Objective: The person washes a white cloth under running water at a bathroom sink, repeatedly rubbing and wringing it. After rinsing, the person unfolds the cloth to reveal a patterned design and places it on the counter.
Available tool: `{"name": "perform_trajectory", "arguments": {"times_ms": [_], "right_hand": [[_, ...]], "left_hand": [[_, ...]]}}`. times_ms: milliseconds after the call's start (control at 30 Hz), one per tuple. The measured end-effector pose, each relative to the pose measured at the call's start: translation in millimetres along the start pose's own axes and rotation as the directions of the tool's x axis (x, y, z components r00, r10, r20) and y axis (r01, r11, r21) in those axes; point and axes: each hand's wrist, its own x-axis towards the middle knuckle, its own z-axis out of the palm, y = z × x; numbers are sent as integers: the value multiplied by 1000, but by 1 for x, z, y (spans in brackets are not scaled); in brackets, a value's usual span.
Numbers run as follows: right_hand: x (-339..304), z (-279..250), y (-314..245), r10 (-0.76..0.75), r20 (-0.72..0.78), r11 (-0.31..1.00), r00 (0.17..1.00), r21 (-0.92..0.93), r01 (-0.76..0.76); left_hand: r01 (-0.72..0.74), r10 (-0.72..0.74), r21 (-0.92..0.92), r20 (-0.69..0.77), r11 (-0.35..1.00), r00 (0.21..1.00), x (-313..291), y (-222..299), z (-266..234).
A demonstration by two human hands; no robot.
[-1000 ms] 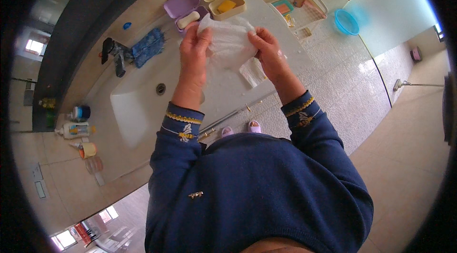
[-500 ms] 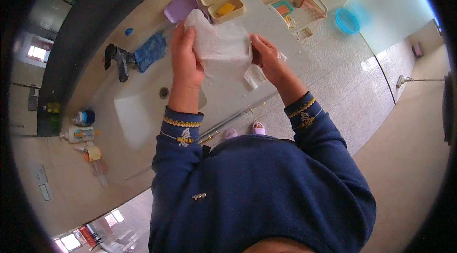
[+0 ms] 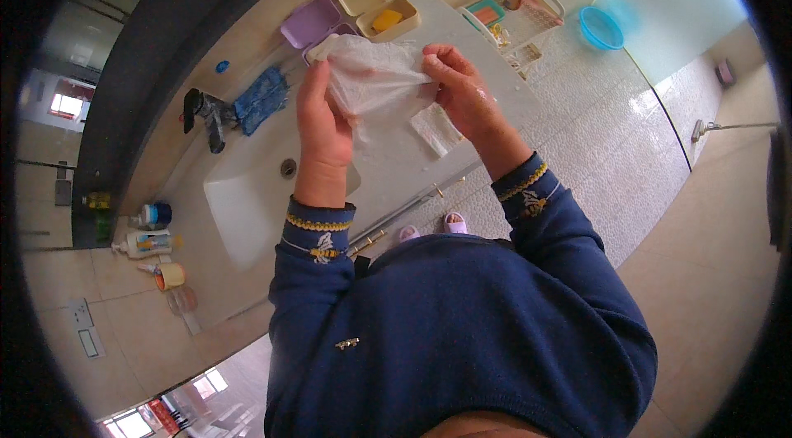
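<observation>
A thin white sheet of tissue (image 3: 375, 83), crumpled and half see-through, is stretched between my two hands above the counter beside the sink. My left hand (image 3: 322, 129) grips its left side, thumb along the edge and the other fingers behind it, faintly showing through. At the upper right, my right hand (image 3: 464, 91) pinches the sheet's edge between thumb and fingers. Below the right hand, a flat white packet (image 3: 437, 129) lies on the counter. Beyond the sheet stand an open purple box (image 3: 309, 21) and an open cream soap box (image 3: 396, 25) holding yellow soap (image 3: 387, 21).
At the left are a white sink (image 3: 235, 211), a black faucet (image 3: 216, 124) and a blue cloth (image 3: 262, 100). Several bottles (image 3: 147, 243) line the left wall. A basket (image 3: 528, 13) stands at the counter's far end; a blue basin (image 3: 601, 28) is beyond it.
My right hand has moved up and left along the sheet, now pinching higher. The sheet is pulled into a narrower, more slanted shape, and my left hand has dropped slightly.
</observation>
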Motion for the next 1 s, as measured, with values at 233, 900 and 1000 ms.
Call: {"name": "perform_trajectory", "arguments": {"times_ms": [233, 900, 1000], "right_hand": [[-5, 2, -12, -173, -59, 975, 983, -154, 163], [1, -27, 12, 75, -67, 977, 995, 203, -60], [3, -31, 16, -16, -143, 998, 990, 52, 24]], "left_hand": [[32, -32, -13, -6, 999, 999, 2, -1, -7], [175, -169, -60, 92, 983, 981, 5, 1, -1], [112, -114, 49, 42, 993, 993, 10, 0, -5]]}}
